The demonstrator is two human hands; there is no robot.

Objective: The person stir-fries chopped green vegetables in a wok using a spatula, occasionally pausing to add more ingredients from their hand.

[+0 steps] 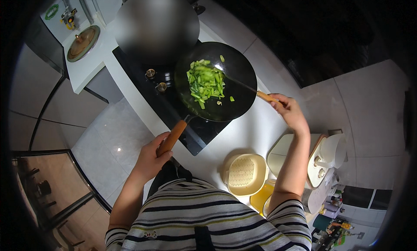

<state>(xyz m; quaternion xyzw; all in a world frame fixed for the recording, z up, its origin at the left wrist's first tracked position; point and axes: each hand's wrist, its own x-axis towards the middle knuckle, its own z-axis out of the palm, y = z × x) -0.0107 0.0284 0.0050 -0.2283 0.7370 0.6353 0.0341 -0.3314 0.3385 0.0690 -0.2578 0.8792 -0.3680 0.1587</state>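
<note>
A black wok (239,101) sits over the right part of a black glass cooktop (195,138). My left hand (150,156) grips the wok's wooden handle (174,136) at the near side. In the wok lies a heap of chopped green leafy vegetable (207,80), with a few loose pieces apart from it. My right hand (288,109) is closed around the wooden handle of a metal spatula (242,83), reaching in from the right. The spatula's blade meets the heap's right edge and is partly hidden there.
Two control knobs (156,81) stand on the cooktop's left. Behind them is a large round blurred shape (156,26). A cream colander basket (246,174), a container of yellow liquid (260,199) and a cream appliance (280,153) stand at right. A glass lid (83,43) rests at far left.
</note>
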